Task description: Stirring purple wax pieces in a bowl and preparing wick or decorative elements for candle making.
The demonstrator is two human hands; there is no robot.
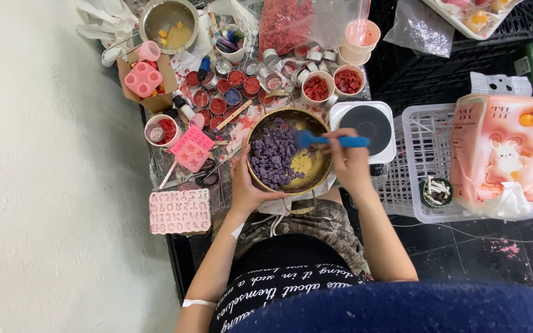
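The right hand (348,161) grips a blue spatula (328,140), its blade dipped among purple chunks (271,159) in a brass bowl (316,179) at the table's near edge. The left hand (246,185) clasps the bowl's left rim. A pink letter mould (179,211) lies well left.

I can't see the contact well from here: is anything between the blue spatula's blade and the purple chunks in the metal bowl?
Nothing visible. The right hand holds the blue plastic spatula with its blade at the purple chunks. The left hand grips the round brass-coloured metal bowl at its near-left rim, clear of the blade.
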